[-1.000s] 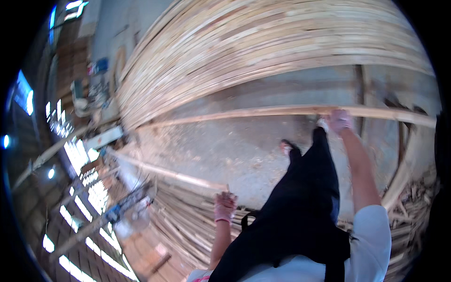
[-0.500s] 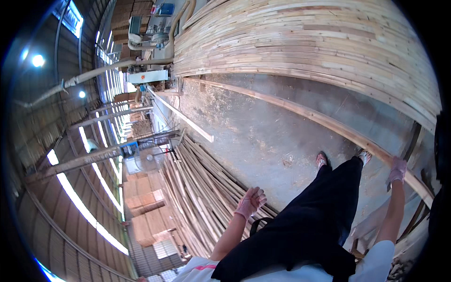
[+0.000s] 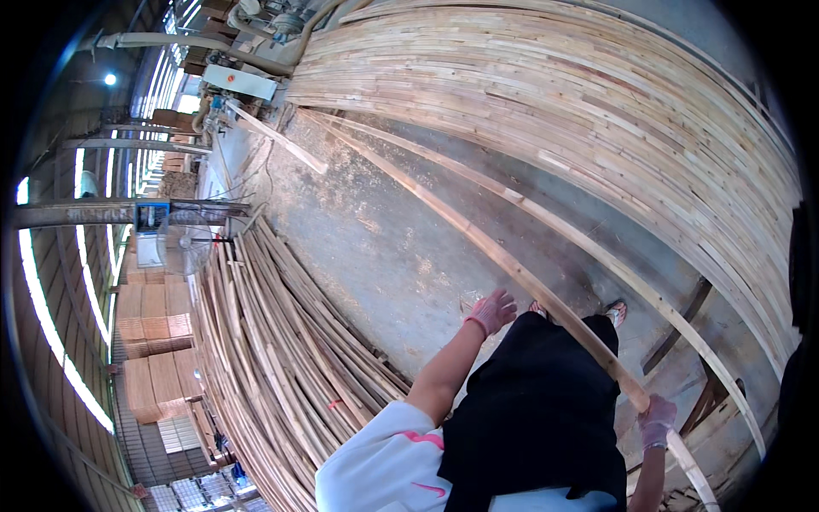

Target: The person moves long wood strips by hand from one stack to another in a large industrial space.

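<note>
My right hand [image 3: 657, 420], in a pale glove, is closed around a long wooden strip [image 3: 486, 243] near its close end. From there the strip slants up and left across my dark apron, its far end by the large spread of boards. My left hand [image 3: 493, 312], gloved too, is open with fingers spread, left of the strip and apart from it. A second pale strip [image 3: 597, 252] runs between the held one and the boards.
A wide layer of planks [image 3: 529, 94] fills the upper right. On the left lies a heap of long strips [image 3: 281, 358]. A machine [image 3: 239, 83] with a strip [image 3: 281, 141] sticking out stands beyond. Stacked wood bundles [image 3: 153, 316] and a post [image 3: 94, 215] are farther left.
The held strip has swung left, across my body, and a second strip now shows to its right. My left hand has opened from a loose fist. The view has turned right.
</note>
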Motion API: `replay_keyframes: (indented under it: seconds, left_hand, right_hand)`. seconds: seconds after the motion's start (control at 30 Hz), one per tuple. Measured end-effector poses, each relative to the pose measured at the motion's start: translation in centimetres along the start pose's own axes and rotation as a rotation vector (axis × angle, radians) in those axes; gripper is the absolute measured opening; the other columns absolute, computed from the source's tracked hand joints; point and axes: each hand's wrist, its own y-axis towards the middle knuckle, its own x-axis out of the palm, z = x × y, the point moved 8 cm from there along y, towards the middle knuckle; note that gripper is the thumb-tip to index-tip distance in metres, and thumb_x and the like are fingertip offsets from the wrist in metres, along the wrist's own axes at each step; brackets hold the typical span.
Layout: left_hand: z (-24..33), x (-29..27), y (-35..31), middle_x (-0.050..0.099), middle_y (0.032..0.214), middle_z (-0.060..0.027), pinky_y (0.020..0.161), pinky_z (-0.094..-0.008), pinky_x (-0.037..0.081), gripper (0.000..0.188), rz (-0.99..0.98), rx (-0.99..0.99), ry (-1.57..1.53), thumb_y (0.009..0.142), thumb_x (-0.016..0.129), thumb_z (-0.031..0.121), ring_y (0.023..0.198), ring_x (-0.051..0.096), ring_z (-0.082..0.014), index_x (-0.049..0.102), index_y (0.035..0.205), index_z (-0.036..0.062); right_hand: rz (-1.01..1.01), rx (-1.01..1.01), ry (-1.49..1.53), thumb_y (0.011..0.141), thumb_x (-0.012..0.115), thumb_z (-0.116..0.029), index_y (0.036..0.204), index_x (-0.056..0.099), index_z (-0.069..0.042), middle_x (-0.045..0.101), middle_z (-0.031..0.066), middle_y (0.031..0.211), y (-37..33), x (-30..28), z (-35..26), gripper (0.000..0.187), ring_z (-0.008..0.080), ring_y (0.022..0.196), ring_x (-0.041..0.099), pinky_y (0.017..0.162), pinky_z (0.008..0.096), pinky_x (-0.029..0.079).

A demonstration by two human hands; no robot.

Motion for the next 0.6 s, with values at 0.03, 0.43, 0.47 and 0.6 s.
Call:
replay_keyframes:
  seconds: [0.03,0.43,0.47,0.6]
  left_hand:
    - [-0.3,0.2,1.7,0.058,0.092,-0.0066,0.076,-0.0421,0.049,0.035,-0.069,-0.048,-0.019,0.088,0.058,0.037,0.078,0.056,-0.026,0.052,0.111,0.0114]
    - [1.7,2.9,-5.0,0.056,0.082,-0.0088,0.079,-0.048,0.048,0.021,-0.334,-0.003,-0.348,0.091,0.052,0.028,0.076,0.055,-0.0273,0.054,0.095,0.0076]
    - [1.2,2.5,-4.4,0.056,0.083,-0.0095,0.078,-0.0485,0.048,0.025,-0.311,-0.025,-0.36,0.091,0.051,0.032,0.077,0.055,-0.0281,0.053,0.096,0.0079]
    - [-0.6,-0.1,-0.8,0.058,0.09,-0.012,0.083,-0.0507,0.046,0.042,-0.331,-0.015,-0.496,0.091,0.046,0.046,0.085,0.056,-0.0306,0.052,0.103,0.0065]
  right_hand:
    - [-0.017,-0.002,-0.02,0.064,0.073,-0.021,0.086,0.065,-0.01,0.064,0.012,0.079,-2.4,-1.1,-1.2,0.026,0.0299,0.079,0.063,0.071,0.038,0.051]
    - [0.371,0.264,-0.002,0.058,0.075,-0.014,0.12,0.05,-0.006,0.056,0.011,0.113,-17.7,4.0,8.1,0.067,0.0276,0.111,0.05,0.102,0.0416,0.032]
    - [0.35,0.268,0.027,0.058,0.075,-0.015,0.117,0.053,-0.007,0.058,0.0116,0.11,-18.1,4.3,9.0,0.063,0.0285,0.108,0.052,0.1,0.0413,0.035]
    - [0.044,0.315,0.142,0.055,0.076,-0.017,0.103,0.06,-0.008,0.063,0.0144,0.099,-17.3,1.4,8.4,0.05,0.0325,0.096,0.058,0.088,0.0412,0.045]
